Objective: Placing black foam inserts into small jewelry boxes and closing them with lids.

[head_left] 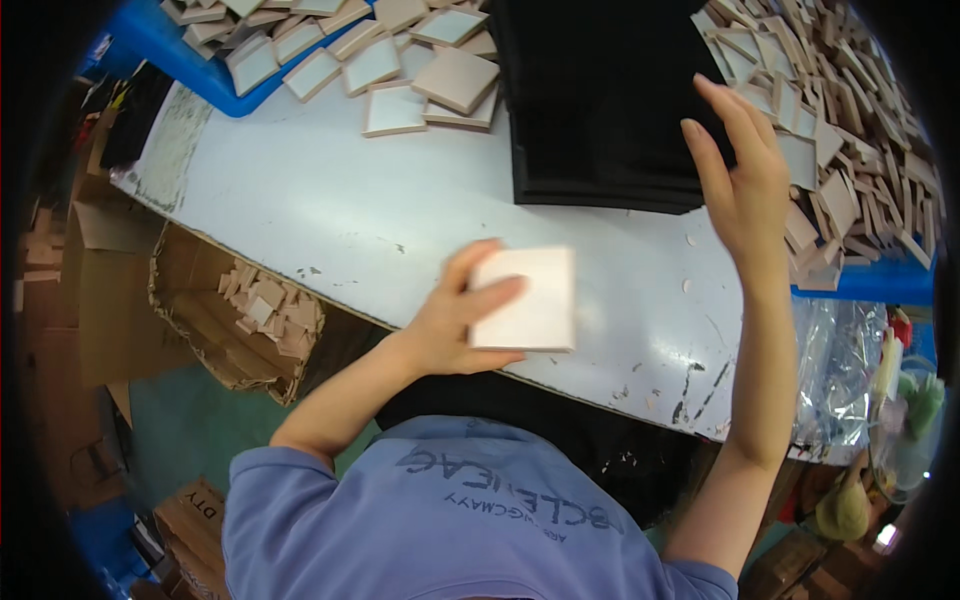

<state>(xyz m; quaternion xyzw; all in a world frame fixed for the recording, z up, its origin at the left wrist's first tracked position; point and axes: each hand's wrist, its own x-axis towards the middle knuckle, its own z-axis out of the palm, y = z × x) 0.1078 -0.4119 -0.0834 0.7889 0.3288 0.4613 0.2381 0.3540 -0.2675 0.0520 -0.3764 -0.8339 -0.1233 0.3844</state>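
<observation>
A square, pale pink box piece (542, 310) is gripped in my left hand (435, 320), just above the near part of the white table. Its thumb lies across the top face and the fingers wrap the left side; the piece is slightly blurred. Over the right side of a stack of black sheets (610, 110) hangs my right hand (745, 175), thumb and fingers apart, nothing between them. Whether its fingertips touch the top sheet is hard to tell. Beyond the stack's left side lie several shallow pink box halves (455, 80) with white insides.
Blue bins with similar pieces stand at far left (235, 100) and right (890, 285). The white table (300, 190) has a worn front edge. Left below it, a cardboard box (205, 335) holds small pink pieces. Clear plastic bags (840, 370) lie at the right.
</observation>
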